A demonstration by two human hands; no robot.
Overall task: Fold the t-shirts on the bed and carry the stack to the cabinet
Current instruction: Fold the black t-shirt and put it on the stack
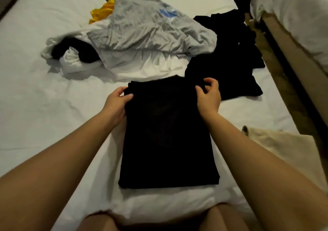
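Hands first: we've got our left hand (118,100) gripping the far left corner of the folded black t-shirt (168,134), thumb on top. Our right hand (208,95) pinches its far right corner with curled fingers. That shirt lies flat on the white bed (44,106), right in front of us. Beyond it a crumpled grey shirt (142,26) sits over some white cloth (79,60), with yellow fabric (102,12) poking out behind. Just beside its far right corner is a heap of dark clothes (227,53). A beige cloth (284,145) lies off to its right.
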